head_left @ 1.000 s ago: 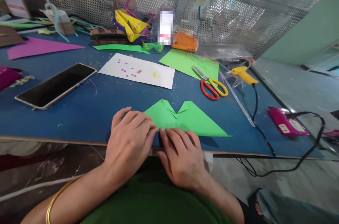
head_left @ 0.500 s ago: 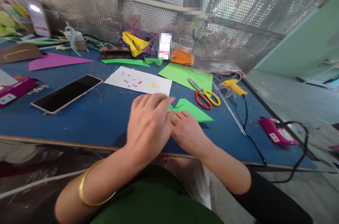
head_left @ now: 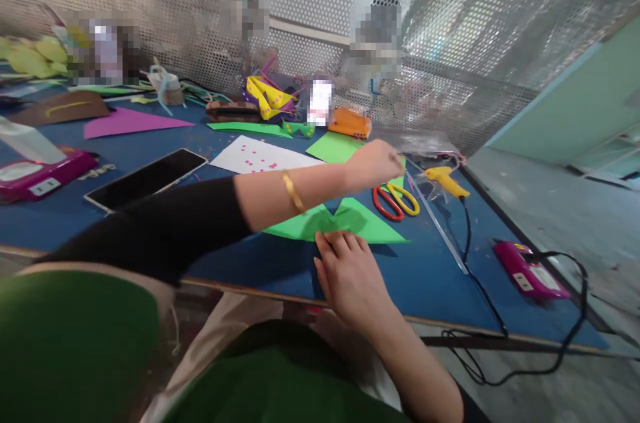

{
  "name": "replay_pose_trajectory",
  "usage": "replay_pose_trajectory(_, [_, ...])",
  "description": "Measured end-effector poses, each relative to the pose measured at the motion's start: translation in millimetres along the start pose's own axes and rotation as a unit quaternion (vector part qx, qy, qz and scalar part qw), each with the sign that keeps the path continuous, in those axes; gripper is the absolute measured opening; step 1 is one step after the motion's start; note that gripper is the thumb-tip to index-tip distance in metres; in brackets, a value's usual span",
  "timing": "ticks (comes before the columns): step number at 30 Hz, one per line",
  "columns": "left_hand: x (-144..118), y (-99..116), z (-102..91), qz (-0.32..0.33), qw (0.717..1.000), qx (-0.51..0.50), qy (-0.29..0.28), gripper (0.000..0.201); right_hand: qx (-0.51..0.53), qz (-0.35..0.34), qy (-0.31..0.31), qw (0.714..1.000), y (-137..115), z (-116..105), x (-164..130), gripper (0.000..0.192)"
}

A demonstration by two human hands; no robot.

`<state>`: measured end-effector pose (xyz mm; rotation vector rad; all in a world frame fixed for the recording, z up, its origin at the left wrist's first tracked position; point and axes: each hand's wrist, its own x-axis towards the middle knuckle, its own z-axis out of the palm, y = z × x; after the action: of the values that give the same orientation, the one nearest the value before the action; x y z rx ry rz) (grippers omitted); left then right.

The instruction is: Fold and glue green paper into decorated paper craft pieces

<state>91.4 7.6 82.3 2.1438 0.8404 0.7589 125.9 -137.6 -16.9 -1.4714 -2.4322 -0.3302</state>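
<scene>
Paper [head_left: 370, 223], green and folded flat into a wide shape with two peaks and a notch between them, lay near the front edge of the blue desk [head_left: 440, 276]. The right hand [head_left: 350, 276] rested on its near edge, fingers together and flat. The left hand [head_left: 376, 165] reached across to the far right, just beside one pair of scissors [head_left: 395, 199] with red and yellow loop handles; whether its fingers were apart could not be told. One yellow glue gun [head_left: 444, 179] lay right of them, one dark glossy phone [head_left: 146, 179] at left.
</scene>
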Motion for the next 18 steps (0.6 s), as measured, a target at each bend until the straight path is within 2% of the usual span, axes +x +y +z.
replay_pose_trajectory(1, [-18.9,-13.4,-8.3,-0.006,0.998,0.034,-0.044,0.033,0.009,0.004,-0.001,1.0,-1.4,0.4,-2.3,0.038])
replay_pose_trajectory(3, [-62.5,-36.8,-26.7,-0.027,0.992,0.089,-0.08,0.005,0.024,0.009,-0.009,1.0,-2.6,1.3,-5.4,0.041])
replay_pose_trajectory(6, [-123.5,-61.3,-51.1,-0.074,0.985,0.137,-0.077,0.009,0.034,0.013,-0.015,0.999,-2.5,1.0,-6.5,0.044])
replay_pose_trajectory(8, [-150.3,-72.4,-60.6,-0.096,0.982,0.146,-0.072,0.009,0.039,0.017,-0.014,0.999,-2.7,-0.6,-5.8,0.043])
replay_pose_trajectory(10, [-164.2,-80.7,-63.9,-0.067,0.984,0.149,-0.074,0.013,0.043,0.019,-0.013,0.999,-3.9,-2.3,-5.5,0.043])
replay_pose_trajectory(13, [-168.4,-88.7,-62.3,-0.005,0.985,0.162,-0.063,0.004,0.043,0.034,-0.01,0.998,-8.9,-3.0,-7.0,0.044])
replay_pose_trajectory(18, [-165.9,-94.9,-59.3,-0.035,0.994,0.092,-0.052,0.011,0.042,0.054,-0.003,0.998,-19.6,-0.6,-13.5,0.049])
